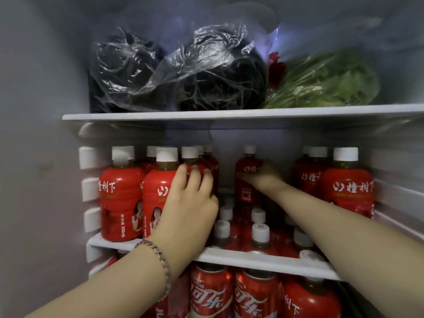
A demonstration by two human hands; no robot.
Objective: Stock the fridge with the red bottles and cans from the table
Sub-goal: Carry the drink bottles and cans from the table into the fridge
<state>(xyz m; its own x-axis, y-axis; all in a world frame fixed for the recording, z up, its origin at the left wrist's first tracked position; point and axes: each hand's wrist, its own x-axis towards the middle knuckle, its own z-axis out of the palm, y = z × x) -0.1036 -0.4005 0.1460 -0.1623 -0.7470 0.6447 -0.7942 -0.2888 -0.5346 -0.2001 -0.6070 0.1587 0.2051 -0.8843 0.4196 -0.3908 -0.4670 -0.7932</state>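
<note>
Two grips | left fingers clasp half-hidden bottle | right fingers clasp blurred rear bottle

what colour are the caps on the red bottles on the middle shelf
The bottle caps are white, clearest in the head view.

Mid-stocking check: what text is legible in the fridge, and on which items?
"山楂树下": rightmost bottle, middle shelf.
"楂树下", "350mL": leftmost bottle.
"山楂", partly covered: rear bottle in the right hand grip.
"可乐": cans below.
"树下": bottom-right bottle.
Front bottle under the left hand: label covered.
Fine print elsewhere: too blurred.
</note>
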